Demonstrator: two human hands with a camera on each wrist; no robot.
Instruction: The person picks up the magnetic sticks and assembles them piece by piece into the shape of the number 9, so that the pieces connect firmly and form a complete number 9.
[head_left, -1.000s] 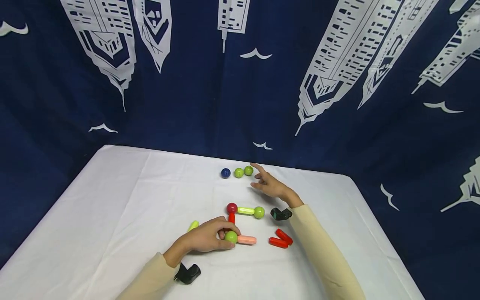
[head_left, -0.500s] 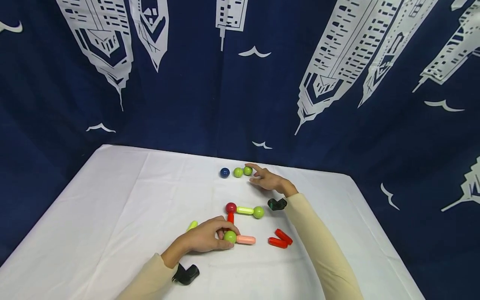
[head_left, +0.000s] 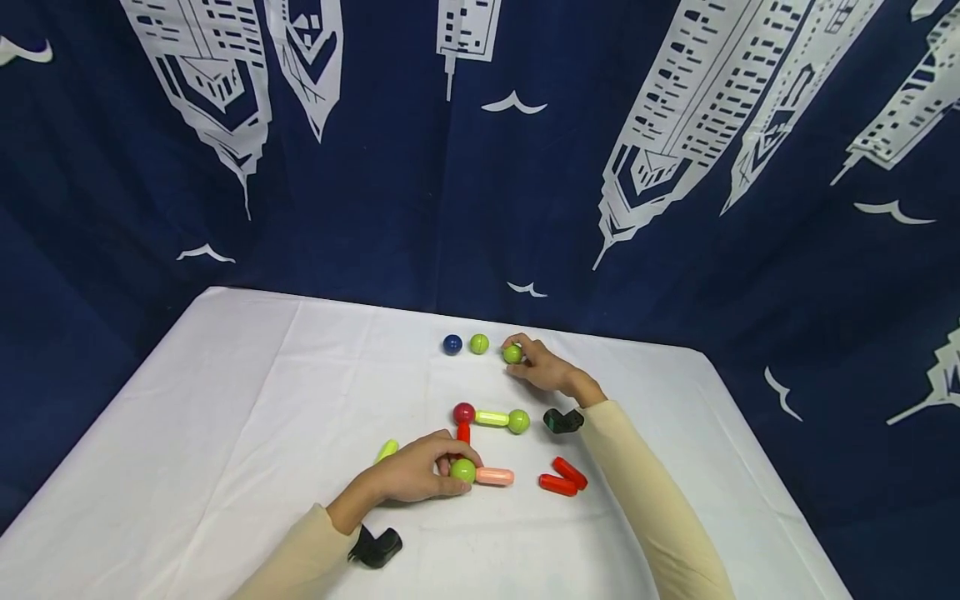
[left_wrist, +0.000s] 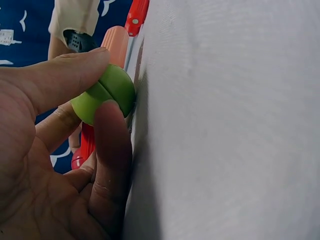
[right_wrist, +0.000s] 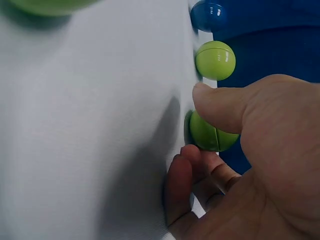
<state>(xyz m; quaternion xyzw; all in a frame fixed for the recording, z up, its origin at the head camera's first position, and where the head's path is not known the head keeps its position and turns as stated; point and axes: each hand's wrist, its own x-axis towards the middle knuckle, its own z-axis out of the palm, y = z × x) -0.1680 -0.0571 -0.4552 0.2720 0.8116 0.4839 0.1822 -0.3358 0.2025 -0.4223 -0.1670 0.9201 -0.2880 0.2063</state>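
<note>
My left hand [head_left: 420, 471] pinches a green ball [left_wrist: 112, 92] between thumb and fingers, low over the white cloth. From that ball a pink ribbed rod [head_left: 496, 477] points right, and a red rod [head_left: 463, 433] runs away to a red ball [head_left: 464, 413]. A yellow-green rod [head_left: 492, 418] links the red ball to another green ball [head_left: 518, 422]. Toward the table's far side, my right hand [head_left: 546, 368] holds a loose green ball [head_left: 513, 354] with thumb and fingers curled about it; in the right wrist view the thumb covers part of it.
Left of the right hand lie a green ball [head_left: 479, 343] and a dark blue ball [head_left: 452, 344], near the table's far edge. Two red rods [head_left: 558, 485] rest at the right. A yellow-green rod [head_left: 387, 450] shows partly behind the left hand. A navy patterned curtain [head_left: 375, 208] hangs behind.
My right hand has closed on the rightmost green ball and drawn it right and slightly nearer, away from the other green ball. The left hand keeps its hold in place.
</note>
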